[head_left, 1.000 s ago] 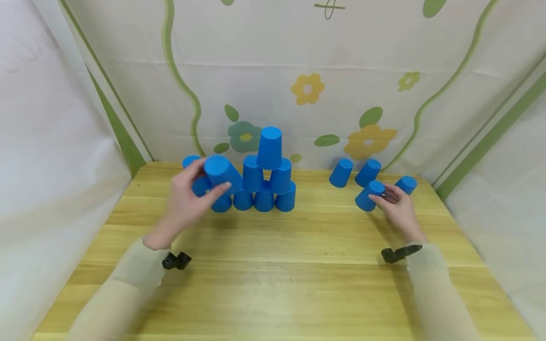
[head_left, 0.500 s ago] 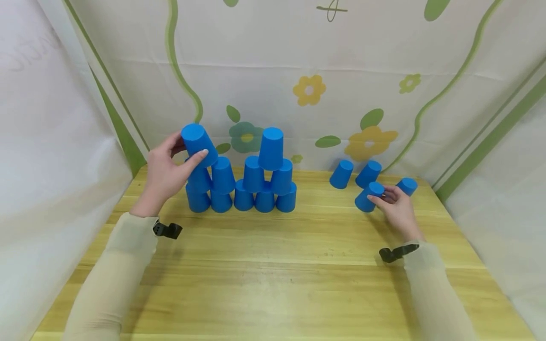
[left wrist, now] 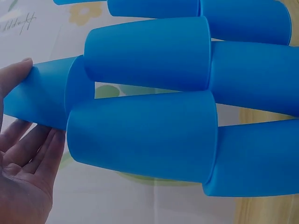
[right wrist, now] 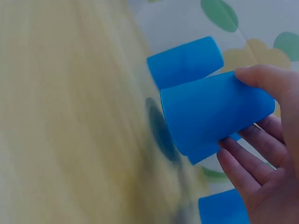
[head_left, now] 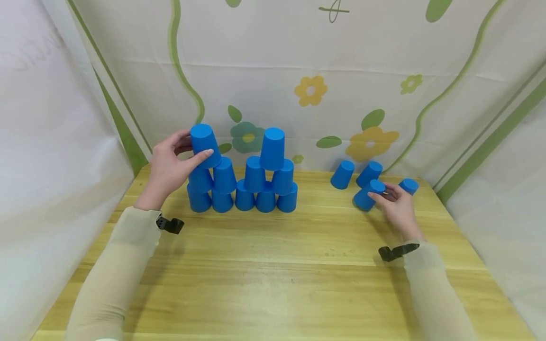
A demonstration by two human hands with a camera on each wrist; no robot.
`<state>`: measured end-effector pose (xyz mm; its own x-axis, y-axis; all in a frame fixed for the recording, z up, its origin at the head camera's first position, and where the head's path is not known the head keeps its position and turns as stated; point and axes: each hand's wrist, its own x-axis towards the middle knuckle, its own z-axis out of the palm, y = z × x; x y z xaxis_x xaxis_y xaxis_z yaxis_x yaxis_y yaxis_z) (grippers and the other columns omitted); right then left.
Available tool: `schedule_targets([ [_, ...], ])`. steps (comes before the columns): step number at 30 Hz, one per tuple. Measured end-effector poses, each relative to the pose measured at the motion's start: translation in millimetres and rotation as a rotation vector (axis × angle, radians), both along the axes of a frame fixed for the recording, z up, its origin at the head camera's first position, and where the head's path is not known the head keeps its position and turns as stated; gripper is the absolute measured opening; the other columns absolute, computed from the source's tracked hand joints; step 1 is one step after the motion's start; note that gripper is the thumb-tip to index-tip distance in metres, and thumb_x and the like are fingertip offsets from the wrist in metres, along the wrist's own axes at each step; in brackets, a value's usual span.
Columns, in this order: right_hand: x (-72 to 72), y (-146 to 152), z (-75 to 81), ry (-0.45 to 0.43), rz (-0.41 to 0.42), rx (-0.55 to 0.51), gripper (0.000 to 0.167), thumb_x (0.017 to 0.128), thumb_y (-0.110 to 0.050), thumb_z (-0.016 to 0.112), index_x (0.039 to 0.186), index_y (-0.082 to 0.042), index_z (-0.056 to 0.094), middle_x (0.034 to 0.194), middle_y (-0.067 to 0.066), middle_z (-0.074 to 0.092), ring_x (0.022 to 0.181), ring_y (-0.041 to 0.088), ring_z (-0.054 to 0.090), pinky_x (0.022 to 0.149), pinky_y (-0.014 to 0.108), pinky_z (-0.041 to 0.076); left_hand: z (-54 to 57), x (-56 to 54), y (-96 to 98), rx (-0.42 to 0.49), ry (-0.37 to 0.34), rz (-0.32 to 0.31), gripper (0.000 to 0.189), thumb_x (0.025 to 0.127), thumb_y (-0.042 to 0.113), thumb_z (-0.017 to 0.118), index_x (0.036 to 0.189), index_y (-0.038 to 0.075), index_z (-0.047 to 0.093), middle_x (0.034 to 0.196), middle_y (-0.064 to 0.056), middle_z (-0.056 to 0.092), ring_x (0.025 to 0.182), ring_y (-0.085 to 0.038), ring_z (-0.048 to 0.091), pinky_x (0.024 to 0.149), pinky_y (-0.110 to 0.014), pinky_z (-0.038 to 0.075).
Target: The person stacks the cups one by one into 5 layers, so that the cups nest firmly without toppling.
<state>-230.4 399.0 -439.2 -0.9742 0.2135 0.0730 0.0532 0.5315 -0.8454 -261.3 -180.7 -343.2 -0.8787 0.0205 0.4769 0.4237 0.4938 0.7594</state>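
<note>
Atop the cup stack (head_left: 254,176), left fingers (head_left: 198,159) are gripping a cup (head_left: 205,144) just shifted across its left pair, apparently making a second peak, while right fingers (right wrist: 238,172) are holding another cup (right wrist: 210,109) right of it.

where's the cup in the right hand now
In the head view, the held cup is on the right, in the right hand, in front of two cups near the floral backdrop.
</note>
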Motion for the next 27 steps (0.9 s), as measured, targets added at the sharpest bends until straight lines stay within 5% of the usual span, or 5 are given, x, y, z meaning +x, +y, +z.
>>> schedule_targets([
  [7,-4.2,-19,26.6,0.035,0.015,0.011,0.079,0.091,-0.046,0.076,0.150,-0.004,0.047,0.142,0.018,0.056,0.127,0.030,0.056,0.096,0.024,0.051,-1.5,-2.3,1.9,0.028,-0.020,-0.006,0.061,0.090,0.038,0.079,0.140,0.009,0.061,0.125,-0.009,0.068,0.111,-0.025,0.064,0.098,-0.036,0.052],
  [15,-13.4,-46,58.8,0.178,0.065,-0.055,0.066,0.089,-0.038,0.081,0.143,-0.008,0.056,0.133,0.010,0.062,0.116,0.014,0.061,0.093,0.018,0.050,-1.6,-0.7,1.2,0.068,-0.023,-0.007,0.059,0.090,0.034,0.081,0.141,0.010,0.062,0.125,-0.009,0.068,0.112,-0.025,0.064,0.099,-0.035,0.052],
  [27,-25.3,-103,122.5,0.357,0.148,-0.134,0.053,0.090,-0.024,0.082,0.137,-0.010,0.062,0.123,0.005,0.067,0.109,0.017,0.064,0.094,0.023,0.051,-4.3,-0.7,-1.6,0.111,-0.041,-0.001,0.061,0.090,0.025,0.082,0.142,0.006,0.058,0.129,-0.015,0.066,0.115,-0.030,0.064,0.100,-0.040,0.051],
])
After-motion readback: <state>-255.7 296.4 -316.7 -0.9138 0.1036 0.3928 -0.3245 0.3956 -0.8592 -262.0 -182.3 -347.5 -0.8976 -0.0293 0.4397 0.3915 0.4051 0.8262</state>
